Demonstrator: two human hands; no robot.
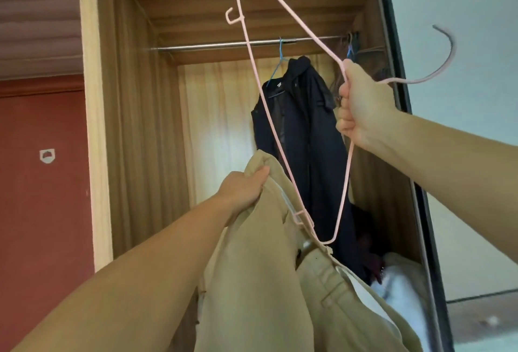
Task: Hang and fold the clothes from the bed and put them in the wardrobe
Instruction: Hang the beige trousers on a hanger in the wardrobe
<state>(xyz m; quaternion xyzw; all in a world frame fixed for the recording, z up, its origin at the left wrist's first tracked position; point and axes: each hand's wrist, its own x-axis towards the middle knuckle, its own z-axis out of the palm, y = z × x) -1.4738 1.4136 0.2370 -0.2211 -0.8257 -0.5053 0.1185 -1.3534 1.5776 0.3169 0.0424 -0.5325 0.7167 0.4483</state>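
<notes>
Pink hanger (283,116) sits in our right hand (361,107), fingers curled round its neck; our left hand (246,186) pinches beige trousers (269,281) at the waistband, before the open wardrobe (134,99) where a dark jacket (308,133) hangs.

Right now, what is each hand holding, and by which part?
The right hand grips the pink hanger at its neck, below the hook. The left hand grips the beige garment by its bunched top edge.

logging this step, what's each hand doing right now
left hand: closed, gripping the beige trousers
right hand: closed, gripping the pink hanger by its neck
</notes>
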